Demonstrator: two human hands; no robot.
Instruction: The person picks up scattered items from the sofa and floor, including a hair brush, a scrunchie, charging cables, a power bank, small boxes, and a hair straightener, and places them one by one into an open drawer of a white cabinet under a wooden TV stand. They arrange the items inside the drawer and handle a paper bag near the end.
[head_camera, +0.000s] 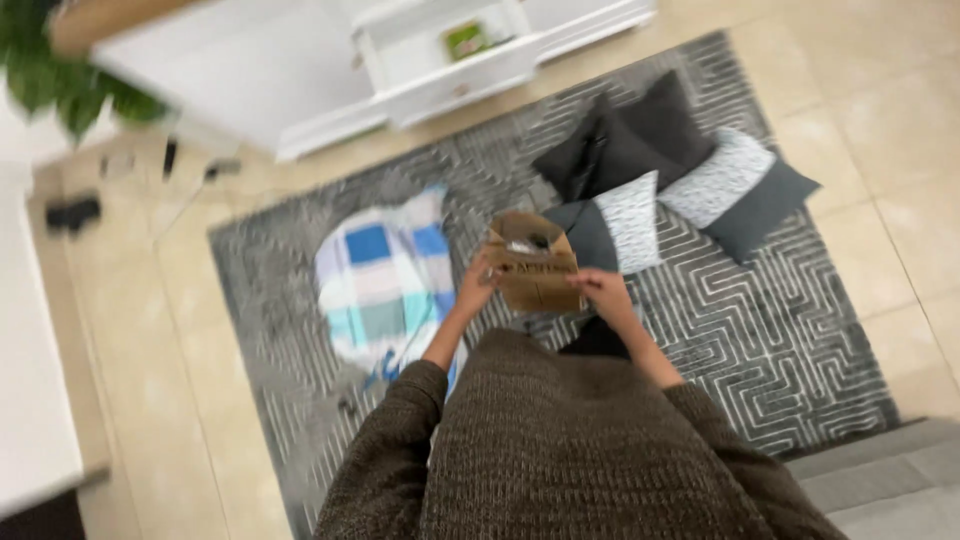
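A small brown cardboard box (533, 270) with its top flaps open is held in front of me, over the patterned grey rug (760, 330). My left hand (477, 284) grips its left side and my right hand (601, 288) grips its right side. Something pale and dark lies inside the box, too blurred to make out. Both of my arms are in brown knitted sleeves.
A blue, white and teal checked cloth (385, 280) lies on the rug to the left. Several dark and patterned cushions (665, 175) lie at the back right. A white cabinet (400, 60) stands at the top, with a plant (55, 85) and cables at the left.
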